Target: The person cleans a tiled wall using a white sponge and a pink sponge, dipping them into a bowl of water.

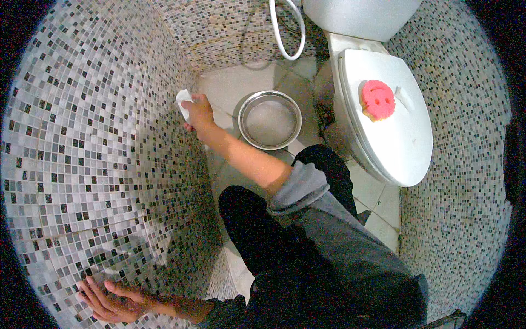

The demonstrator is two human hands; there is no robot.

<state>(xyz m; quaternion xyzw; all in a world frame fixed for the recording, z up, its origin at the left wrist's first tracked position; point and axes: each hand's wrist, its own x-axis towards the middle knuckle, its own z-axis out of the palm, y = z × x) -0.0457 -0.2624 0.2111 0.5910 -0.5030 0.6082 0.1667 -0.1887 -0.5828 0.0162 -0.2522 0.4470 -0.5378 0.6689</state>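
Note:
My right hand [201,113] grips a crumpled white cloth or tissue [183,100] close by the left mosaic-tiled wall [102,152]. Whether the cloth touches the tiles I cannot tell. Lower down, my left hand [117,300] lies against that same wall with its fingers spread, and nothing is in it. Just right of my right hand, a round metal basin [298,130] stands on the floor, holding cloudy liquid [270,123].
A white toilet with its lid [394,148] down stands at the right. On the lid lie a pink smiley-face sponge [378,100] and a small white scrap [404,98]. A white hose [303,37] hangs at the back wall. My bent knees [242,201] are over the tiled floor [230,90].

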